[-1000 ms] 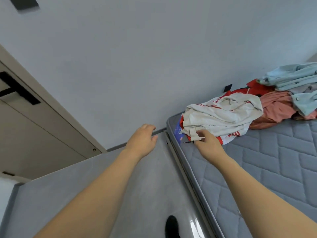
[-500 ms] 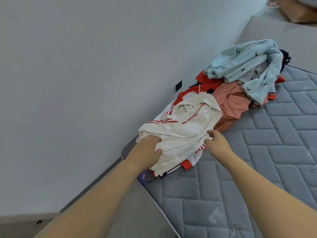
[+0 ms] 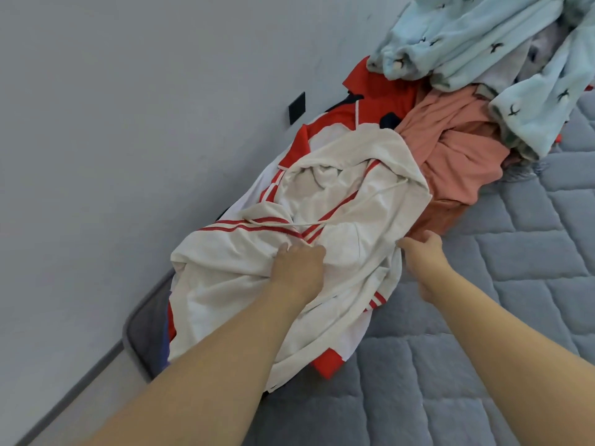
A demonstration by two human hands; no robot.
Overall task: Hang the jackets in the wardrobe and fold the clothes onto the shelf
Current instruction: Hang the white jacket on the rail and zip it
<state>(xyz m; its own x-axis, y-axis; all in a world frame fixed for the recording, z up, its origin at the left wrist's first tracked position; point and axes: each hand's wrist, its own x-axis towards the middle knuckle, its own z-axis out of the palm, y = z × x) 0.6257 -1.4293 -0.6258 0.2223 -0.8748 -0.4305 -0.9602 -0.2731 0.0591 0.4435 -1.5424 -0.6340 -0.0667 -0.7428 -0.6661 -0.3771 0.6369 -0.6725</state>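
Jacket (image 3: 322,201) cloth is bunched under the left hand (image 3: 299,268), whose fingers curl down into the white fabric at frame centre; whether they have closed a full grip I cannot tell, as the knuckles hide the tips. The right hand (image 3: 421,259), just to its right, pinches the jacket's edge between thumb and curled fingers. Holding two points apart like this looks meant to lift the garment free of the pile and open it out for hanging. It lies crumpled on the grey quilted mattress (image 3: 483,365) against the wall (image 3: 128,123), running from lower left toward upper right: white with red stripes, red panels and a loose drawstring. Beyond it, upper right, lie a salmon garment (image 3: 457,156) and a pale blue fleece (image 3: 483,43).
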